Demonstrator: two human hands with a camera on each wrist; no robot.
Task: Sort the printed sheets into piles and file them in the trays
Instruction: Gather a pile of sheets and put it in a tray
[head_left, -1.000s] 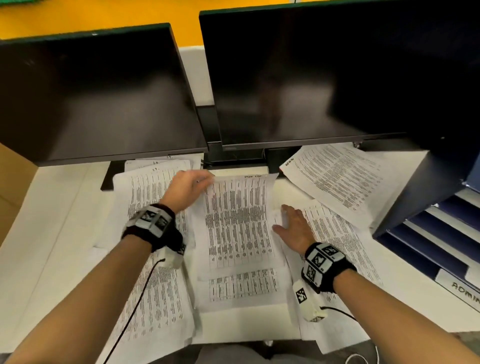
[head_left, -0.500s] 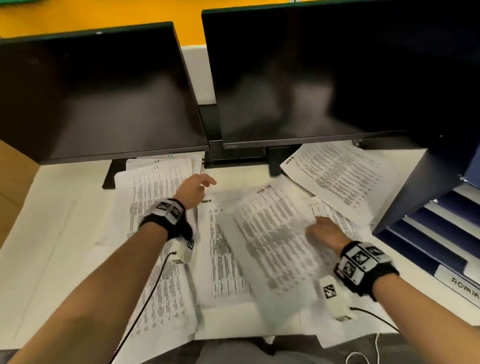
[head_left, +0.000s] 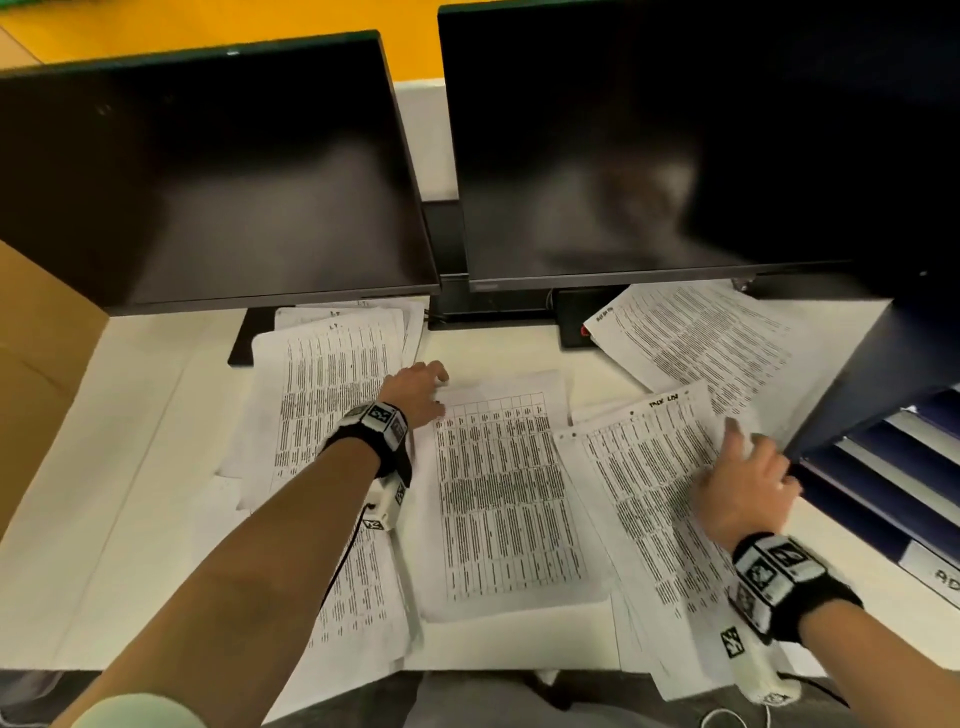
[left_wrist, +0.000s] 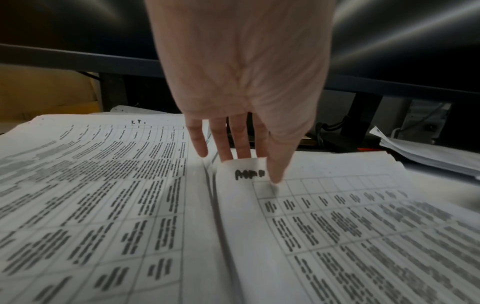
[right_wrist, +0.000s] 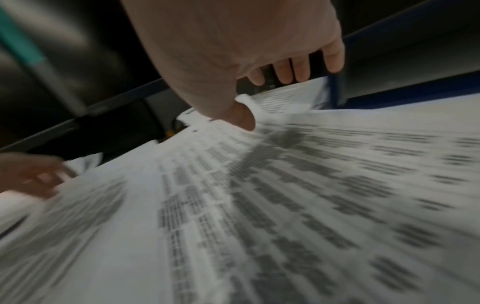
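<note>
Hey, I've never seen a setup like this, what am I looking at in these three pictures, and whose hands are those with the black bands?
No machine here: a person sorts printed sheets, wearing one camera on the head and one on each wrist band. The head view looks down at a white desk below two dark monitors, with blue filing trays on the right. Piles of printed tables cover the desk. The left wrist view shows the left hand pinching the top corner of the middle pile, thumb on top, fingers beneath. The right wrist view, blurred, shows the right hand gripping the edge of a sheet on the right pile.
</note>
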